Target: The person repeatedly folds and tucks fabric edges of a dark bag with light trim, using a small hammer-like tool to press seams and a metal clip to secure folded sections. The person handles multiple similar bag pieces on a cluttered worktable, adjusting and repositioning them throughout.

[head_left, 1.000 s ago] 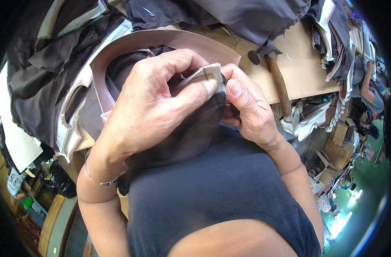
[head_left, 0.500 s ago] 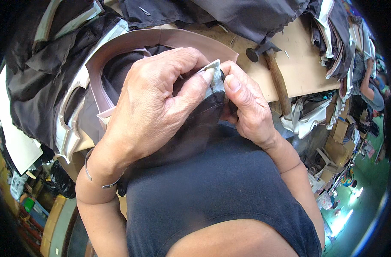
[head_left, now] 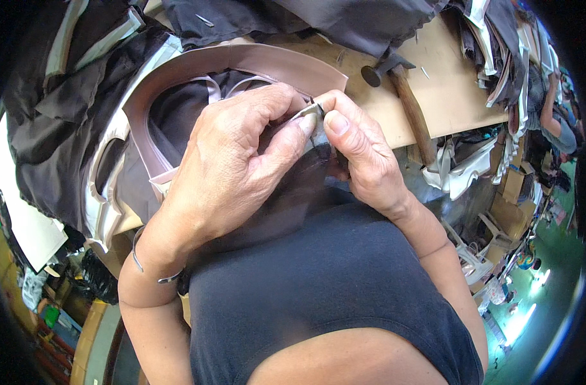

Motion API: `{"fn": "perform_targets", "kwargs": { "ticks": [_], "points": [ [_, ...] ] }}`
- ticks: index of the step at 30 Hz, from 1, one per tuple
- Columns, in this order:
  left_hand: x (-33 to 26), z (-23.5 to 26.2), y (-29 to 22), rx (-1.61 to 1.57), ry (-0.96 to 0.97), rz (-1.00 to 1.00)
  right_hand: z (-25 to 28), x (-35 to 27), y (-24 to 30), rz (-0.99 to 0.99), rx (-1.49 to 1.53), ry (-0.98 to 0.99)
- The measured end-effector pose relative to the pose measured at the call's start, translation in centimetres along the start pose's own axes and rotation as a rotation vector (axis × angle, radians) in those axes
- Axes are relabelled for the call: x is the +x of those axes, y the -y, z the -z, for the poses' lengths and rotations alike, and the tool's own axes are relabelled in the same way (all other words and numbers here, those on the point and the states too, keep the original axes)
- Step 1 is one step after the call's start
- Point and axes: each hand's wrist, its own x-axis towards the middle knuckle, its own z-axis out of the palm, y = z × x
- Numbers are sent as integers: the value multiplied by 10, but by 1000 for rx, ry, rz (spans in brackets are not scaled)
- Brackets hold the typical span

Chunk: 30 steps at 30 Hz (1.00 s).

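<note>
My left hand (head_left: 232, 160) pinches the pale-backed edge of a dark lining fabric (head_left: 296, 189) between thumb and fingers. Close beside it, my right hand (head_left: 367, 151) is closed on the same edge, thumb up and index finger curled behind. A small dark bit shows between the fingertips, too small to name. The fabric hangs below the hands in front of my dark top. Behind my left hand, a curved pinkish-mauve leather band (head_left: 245, 58) stands on edge around more dark fabric. Whether the held edge joins the band is hidden.
A wooden-handled hammer (head_left: 411, 115) lies on the tan worktop (head_left: 376, 58) to the right. Dark cloth (head_left: 306, 16) covers the far side. White-edged cut pieces (head_left: 104, 192) lie at left, and others hang at the right edge. A person's arm (head_left: 551, 106) shows at far right.
Both hands have shifted slightly left with the fabric. The pale edge, which stood up as a pointed corner, now lies lower and more folded between the fingertips.
</note>
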Motion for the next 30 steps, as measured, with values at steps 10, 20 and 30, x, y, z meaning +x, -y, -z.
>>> {"fn": "perform_targets", "kwargs": {
  "ticks": [10,20,30],
  "points": [
    [12,-12,-3,61,156,-27,10,-13,-16,31,128,-70],
    [5,-11,8,-7,-46,-31,79,-23,-77,154,-1054,-498],
    [-58,34,-6,-243,-273,73,22,11,0,696,-1006,-50]
  ]
}}
